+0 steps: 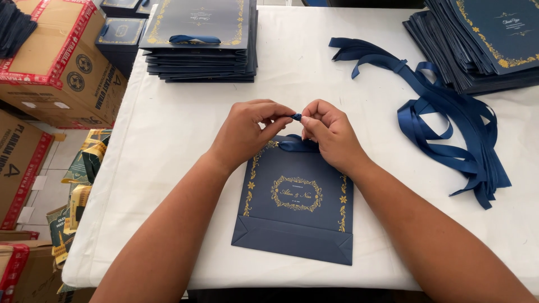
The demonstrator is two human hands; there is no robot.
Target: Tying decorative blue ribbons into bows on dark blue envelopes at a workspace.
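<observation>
A flat navy paper bag (295,216) with gold ornament lies on the white table (168,168) in front of me, its folded bottom toward me. A navy ribbon (296,145) runs along its top edge. My left hand (247,132) and my right hand (328,132) meet just above the bag's top. Both pinch the ribbon's end (296,116) between thumb and fingertips.
A stack of finished navy bags (199,39) with a ribbon handle sits at the back. Another stack of flat bags (483,39) lies at the back right. Loose navy ribbons (443,118) are spread on the right. Cardboard boxes (56,62) stand left of the table.
</observation>
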